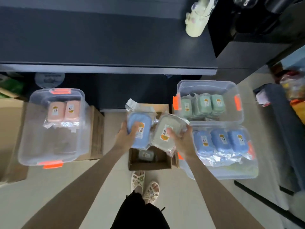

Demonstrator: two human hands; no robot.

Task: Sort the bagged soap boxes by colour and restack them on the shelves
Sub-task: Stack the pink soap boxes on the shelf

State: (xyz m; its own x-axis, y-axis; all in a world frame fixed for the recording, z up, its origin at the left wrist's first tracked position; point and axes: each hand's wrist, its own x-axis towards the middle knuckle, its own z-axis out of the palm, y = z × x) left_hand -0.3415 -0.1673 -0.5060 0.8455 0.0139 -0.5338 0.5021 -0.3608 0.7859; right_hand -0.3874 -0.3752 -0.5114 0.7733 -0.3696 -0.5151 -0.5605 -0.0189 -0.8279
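In your left bin (24, 146), two pink boxes (63, 111) blur behind the wall. Your left hand (126, 137) curls round a blue box (141, 138), thumb on top — your right hand (181, 141) grips a grey box (162, 134) likewise. Both half hide the carton (148, 164) below; labels are unreadable. Rightward, the far bin (206, 83) holds green boxes (204, 104), the near bin (231, 176) blue boxes (221, 141).

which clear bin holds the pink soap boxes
The lone bin on the left, with two pink soap boxes at its far end. The far right bin holds green boxes, the near right bin blue boxes.
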